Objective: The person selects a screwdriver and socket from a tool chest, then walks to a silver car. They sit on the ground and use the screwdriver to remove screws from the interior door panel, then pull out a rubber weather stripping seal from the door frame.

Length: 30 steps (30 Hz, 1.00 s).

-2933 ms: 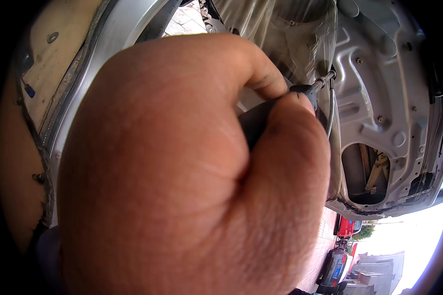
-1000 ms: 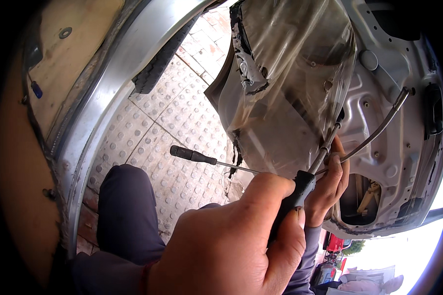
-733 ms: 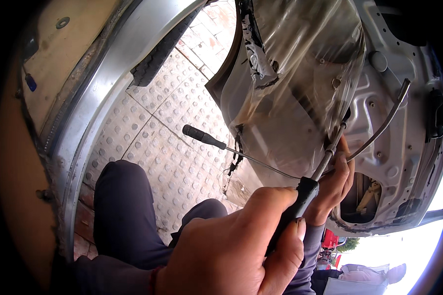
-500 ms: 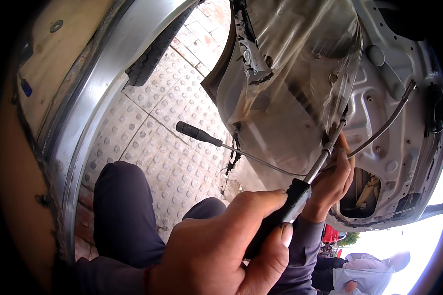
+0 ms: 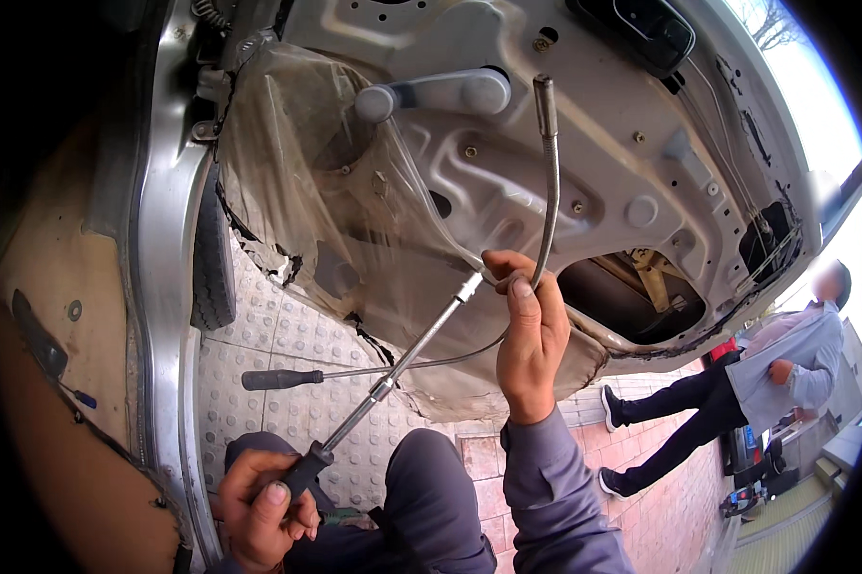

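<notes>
My left hand (image 5: 264, 507) grips the black handle (image 5: 302, 478) of a straight driver with a steel extension (image 5: 421, 340) and a bright socket end (image 5: 467, 285). My right hand (image 5: 531, 354) has its fingers closed round a flexible steel shaft (image 5: 551, 191) beside that socket end. The shaft curves up to its tip and down to a second black handle (image 5: 280, 379) on the left. Behind my right hand is the car door's bare metal inner panel (image 5: 603, 163), with loose clear plastic sheeting (image 5: 297, 163) hanging from its left part and dark torn sealant along the sheet's edge.
The metal door frame (image 5: 163, 239) and a tyre (image 5: 216, 287) are at the left. My knees (image 5: 431, 488) are low over studded paving (image 5: 235, 344). A person in a light jacket (image 5: 775, 373) stands on brick paving at the right, near parked vehicles.
My view has swung toward the door, showing more panel and the standing person. My left hand has drawn down and left with the driver, whose socket end now sits clear by my right fingers.
</notes>
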Tool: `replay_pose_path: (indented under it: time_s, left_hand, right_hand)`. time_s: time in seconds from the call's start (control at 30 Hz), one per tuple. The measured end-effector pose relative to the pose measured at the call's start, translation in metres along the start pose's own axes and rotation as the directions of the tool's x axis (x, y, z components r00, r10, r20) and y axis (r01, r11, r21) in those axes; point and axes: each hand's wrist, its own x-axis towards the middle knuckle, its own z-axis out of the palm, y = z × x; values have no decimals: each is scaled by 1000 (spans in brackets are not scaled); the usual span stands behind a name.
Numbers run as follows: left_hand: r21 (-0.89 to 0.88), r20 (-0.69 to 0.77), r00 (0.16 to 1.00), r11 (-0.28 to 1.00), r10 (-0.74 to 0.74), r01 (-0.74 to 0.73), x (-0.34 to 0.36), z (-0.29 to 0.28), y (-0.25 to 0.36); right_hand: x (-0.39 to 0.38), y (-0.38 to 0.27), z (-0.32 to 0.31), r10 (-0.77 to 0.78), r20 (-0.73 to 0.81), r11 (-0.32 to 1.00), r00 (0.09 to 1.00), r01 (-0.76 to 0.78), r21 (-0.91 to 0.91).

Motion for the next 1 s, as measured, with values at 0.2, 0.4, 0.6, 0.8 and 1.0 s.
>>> replay_pose_path:
  time_s: [0.2, 0.4, 0.6, 0.8, 1.0]
  left_hand:
    - [40, 54, 998, 998, 45, -47, -7, 10, 6]
    - [109, 177, 983, 994, -42, 23, -6, 25, -6]
    - [133, 315, 941, 988, -121, 83, -3, 58, -20]
    - [153, 286, 935, 973, -211, 173, -12, 68, -27]
    - [48, -8, 932, 931, -362, 362, -13, 45, -48]
  right_hand:
    - [-25, -26, -49, 247, -8, 967, 969, -246, 68]
    - [-46, -21, -97, 444, 123, 850, 887, -461, 254]
    - [-74, -8, -157, 395, -8, 878, 919, -375, 297]
    - [-80, -7, -188, 405, 81, 804, 911, -397, 443]
    - [-80, -30, -135, 347, 305, 882, 887, -420, 215]
